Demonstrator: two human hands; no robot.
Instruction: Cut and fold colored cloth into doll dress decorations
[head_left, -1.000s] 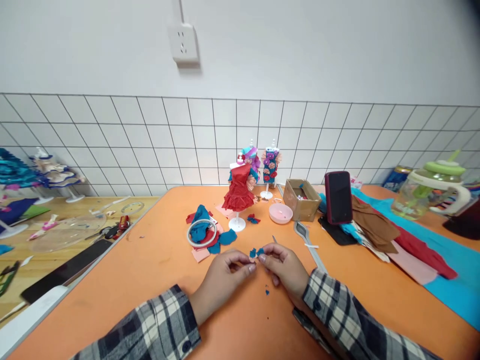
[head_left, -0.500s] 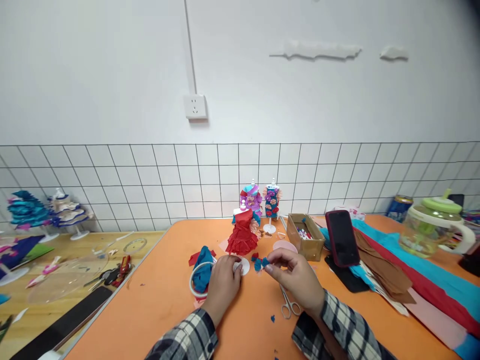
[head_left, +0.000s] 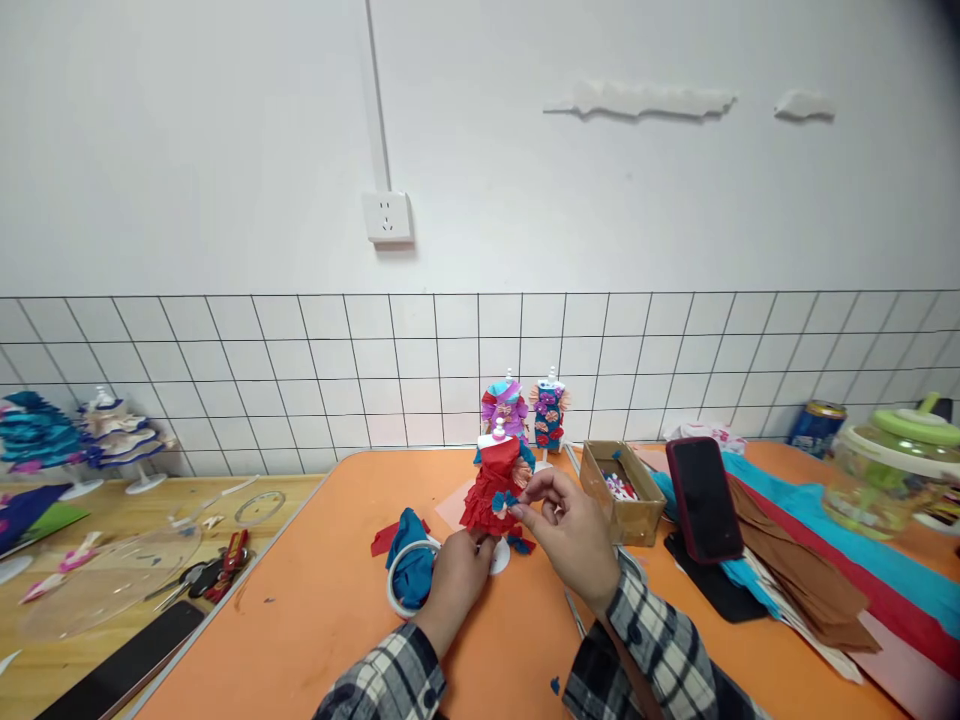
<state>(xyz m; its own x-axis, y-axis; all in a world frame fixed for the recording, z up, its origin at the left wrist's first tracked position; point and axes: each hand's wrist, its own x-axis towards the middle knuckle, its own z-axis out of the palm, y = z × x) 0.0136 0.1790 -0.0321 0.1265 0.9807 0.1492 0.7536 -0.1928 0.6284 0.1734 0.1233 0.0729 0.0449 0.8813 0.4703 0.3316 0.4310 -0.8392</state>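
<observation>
A small mannequin in a red paper dress (head_left: 495, 485) stands on a white stand on the orange table (head_left: 330, 620). My left hand (head_left: 459, 578) is closed round the base of that stand. My right hand (head_left: 564, 530) pinches a small blue paper bow (head_left: 504, 501) and holds it against the front of the red dress. Two more dressed mannequins (head_left: 525, 410) stand behind by the tiled wall. Blue and red paper scraps and a white ring (head_left: 409, 570) lie just left of my left hand.
A cardboard box (head_left: 622, 490) of small parts and a propped phone (head_left: 701, 497) stand right of the dress. Brown, red and blue paper sheets (head_left: 810, 570) cover the right side. A green-lidded jar (head_left: 889, 470) sits far right. A wooden table (head_left: 112, 560) at left holds dolls, tools and clear plastic.
My left hand went from the bow to the stand's base. My right hand carried the blue bow up to the red dress. The camera tilted up.
</observation>
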